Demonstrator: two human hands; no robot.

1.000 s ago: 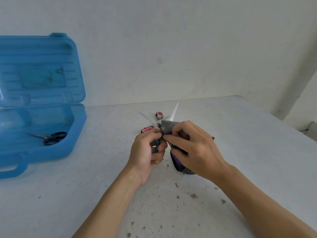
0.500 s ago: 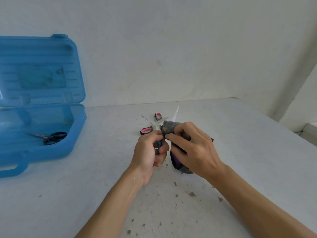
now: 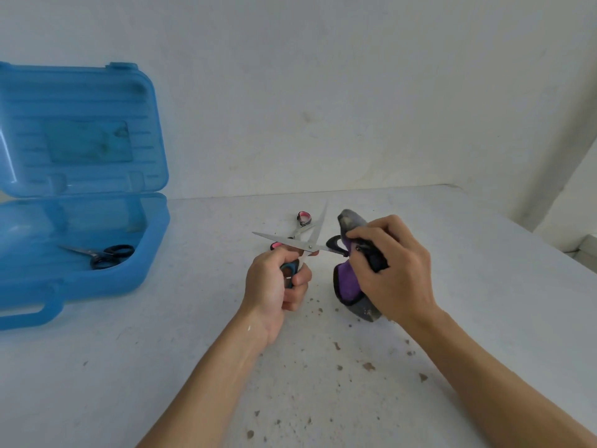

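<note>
The teal-handled scissors are held up over the middle of the table, blades wide apart in a cross: one blade points left and the other points up and away toward the wall. The left hand is curled tight round the teal handle, knuckles up, thumb side toward the blades. The second handle, a black loop, reaches to the right and meets the cloth – a grey and purple piece, bunched, with its lower end resting on the table and its upper end sticking up past the fingers. The right hand grips this cloth from above, fingertips pinching it right beside the black loop; whether they also touch the loop I cannot tell. The two hands are close, side by side, not touching each other.

Just behind the blades a pair of pink-handled scissors lies flat on the table, partly hidden. Well off to the left stands a blue case with its lid up against the wall – inside its tray lies a pair of black-handled scissors. Dark specks dot the table near the forearms
</note>
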